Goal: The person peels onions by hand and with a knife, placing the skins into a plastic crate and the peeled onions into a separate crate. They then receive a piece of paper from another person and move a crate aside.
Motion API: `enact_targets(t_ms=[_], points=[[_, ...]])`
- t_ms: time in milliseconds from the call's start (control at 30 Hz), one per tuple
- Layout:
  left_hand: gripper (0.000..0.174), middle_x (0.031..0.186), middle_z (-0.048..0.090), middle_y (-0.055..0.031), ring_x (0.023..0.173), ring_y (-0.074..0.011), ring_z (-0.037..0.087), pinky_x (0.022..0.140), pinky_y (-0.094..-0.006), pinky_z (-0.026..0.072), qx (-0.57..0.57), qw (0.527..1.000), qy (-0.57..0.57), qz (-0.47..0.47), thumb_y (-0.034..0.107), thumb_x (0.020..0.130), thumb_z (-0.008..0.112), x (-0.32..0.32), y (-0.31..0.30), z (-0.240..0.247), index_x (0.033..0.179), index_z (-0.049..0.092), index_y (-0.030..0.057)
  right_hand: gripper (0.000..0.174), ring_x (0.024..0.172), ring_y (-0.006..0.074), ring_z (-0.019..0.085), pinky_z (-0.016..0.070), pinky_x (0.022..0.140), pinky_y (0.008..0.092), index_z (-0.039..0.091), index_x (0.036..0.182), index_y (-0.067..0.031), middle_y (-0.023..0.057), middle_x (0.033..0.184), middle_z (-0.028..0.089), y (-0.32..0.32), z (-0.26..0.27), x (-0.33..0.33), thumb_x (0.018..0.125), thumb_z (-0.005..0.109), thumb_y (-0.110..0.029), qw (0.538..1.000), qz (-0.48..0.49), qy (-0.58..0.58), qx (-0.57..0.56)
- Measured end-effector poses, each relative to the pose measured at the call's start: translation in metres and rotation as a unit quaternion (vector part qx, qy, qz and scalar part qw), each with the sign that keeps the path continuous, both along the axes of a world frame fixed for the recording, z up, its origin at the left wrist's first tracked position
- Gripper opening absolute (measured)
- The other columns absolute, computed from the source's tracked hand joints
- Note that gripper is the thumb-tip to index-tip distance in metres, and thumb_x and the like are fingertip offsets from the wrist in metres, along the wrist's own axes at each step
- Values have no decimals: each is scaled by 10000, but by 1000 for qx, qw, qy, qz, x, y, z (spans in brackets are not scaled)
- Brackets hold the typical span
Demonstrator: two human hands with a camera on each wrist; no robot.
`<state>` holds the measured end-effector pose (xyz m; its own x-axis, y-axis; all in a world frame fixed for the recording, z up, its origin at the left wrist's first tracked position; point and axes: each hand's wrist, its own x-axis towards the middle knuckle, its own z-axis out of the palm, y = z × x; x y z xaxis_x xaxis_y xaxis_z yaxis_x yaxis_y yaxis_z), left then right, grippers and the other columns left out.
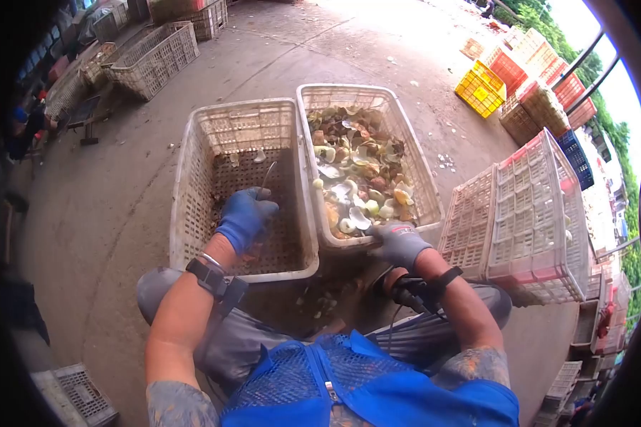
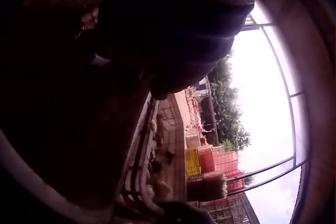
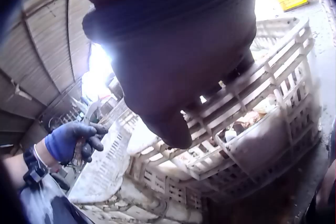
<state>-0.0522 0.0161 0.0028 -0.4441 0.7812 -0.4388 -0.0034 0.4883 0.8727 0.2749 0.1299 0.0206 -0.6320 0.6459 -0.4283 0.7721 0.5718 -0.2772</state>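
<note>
In the head view my left hand (image 1: pixel 246 217), in a blue glove, is over the left plastic crate (image 1: pixel 292 273). It grips a tool with a thin curved metal blade (image 1: pixel 269 173) pointing up and away; the tool's handle is hidden by the fingers. A few pale scraps (image 1: pixel 258 155) lie on that crate's floor. My right hand (image 1: pixel 399 244), grey-gloved, holds the near rim of the right crate (image 1: pixel 416 160). In the right wrist view its thumb hangs outside the slatted wall. Onion skins and pieces (image 1: pixel 363 167) fill much of the right crate. The left wrist view is mostly dark.
A tall stack of white and red crates (image 1: pixel 527 206) stands close on the right. Farther back are a yellow crate (image 1: pixel 481 89) and red crates (image 1: pixel 506 69). More pale crates (image 1: pixel 157 60) stand at the far left. Bare concrete floor (image 1: pixel 107 206) lies left of the crates.
</note>
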Motion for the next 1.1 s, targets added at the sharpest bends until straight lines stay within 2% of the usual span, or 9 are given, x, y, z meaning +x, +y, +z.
enact_targets(t_ms=[33, 100, 500, 700, 833, 933, 1000, 1033, 1100], points=[[424, 833, 692, -65, 652, -133, 656, 476, -285, 499, 11, 1000, -2, 0, 84, 851, 744, -3, -3, -3, 1249, 623, 6, 438, 1051, 374, 691, 529, 936, 444, 720, 1168, -87, 214, 1094, 723, -4, -4, -6, 814, 661, -337, 997, 53, -36, 40], [432, 828, 686, -66, 648, -132, 651, 460, -285, 489, 15, 1000, 0, 9, 78, 853, 739, -11, -15, -9, 1258, 610, 1, 451, 1055, 368, 694, 533, 934, 451, 717, 1173, -69, 223, 1099, 720, -11, -6, -18, 810, 654, -329, 995, 62, -60, 46], [403, 743, 663, -97, 493, -170, 589, 402, -299, 473, 42, 989, -25, 143, 79, 856, 734, -55, -56, 11, 1217, 592, -29, 416, 1077, 355, 698, 533, 948, 443, 746, 1111, -50, 222, 1121, 721, -7, -12, -39, 818, 603, -309, 991, 9, -130, 25], [439, 767, 676, -126, 439, -185, 570, 396, -311, 471, 45, 987, 1, 154, 87, 843, 738, -68, -72, 16, 1230, 584, -52, 401, 1026, 365, 704, 539, 918, 444, 749, 1134, -118, 199, 1067, 732, -2, -19, -42, 792, 631, -292, 992, -2, -127, 17], [482, 774, 673, -141, 443, -188, 573, 401, -306, 470, 85, 983, -8, 163, 107, 832, 728, -68, -75, 26, 1258, 579, -64, 393, 1067, 378, 701, 534, 952, 453, 756, 1125, -85, 231, 1095, 727, 0, -15, -45, 819, 593, -269, 992, 12, -125, -9], [480, 778, 673, -138, 459, -180, 575, 403, -301, 466, 99, 983, -15, 152, 96, 837, 718, -71, -74, 29, 1266, 577, -65, 473, 1174, 367, 658, 514, 990, 449, 704, 1233, -69, 255, 1242, 675, 2, -2, -44, 832, 613, -302, 989, 5, -132, -61], [478, 783, 673, -136, 473, -174, 579, 404, -299, 464, 85, 982, -14, 168, 91, 841, 714, -72, -79, 36, 1270, 576, -66, 564, 1248, 383, 601, 491, 1025, 449, 618, 1348, -58, 250, 1353, 613, -13, 6, -48, 846, 658, -312, 995, -33, 80, -47], [470, 789, 674, -134, 486, -168, 581, 412, -294, 466, 94, 982, -12, 164, 91, 849, 710, -73, -82, 41, 1271, 576, -66, 564, 1248, 383, 601, 491, 1025, 449, 618, 1348, -58, 250, 1353, 613, -19, 8, -55, 846, 658, -312, 995, -22, 77, -56], [462, 795, 675, -132, 500, -161, 584, 419, -289, 468, 88, 979, -11, 184, 91, 857, 705, -75, -91, 43, 1273, 577, -65, 612, 1253, 412, 572, 478, 1044, 456, 570, 1385, -56, 227, 1395, 576, -34, 13, -73, 834, 715, -278, 965, 63, 250, 49]])
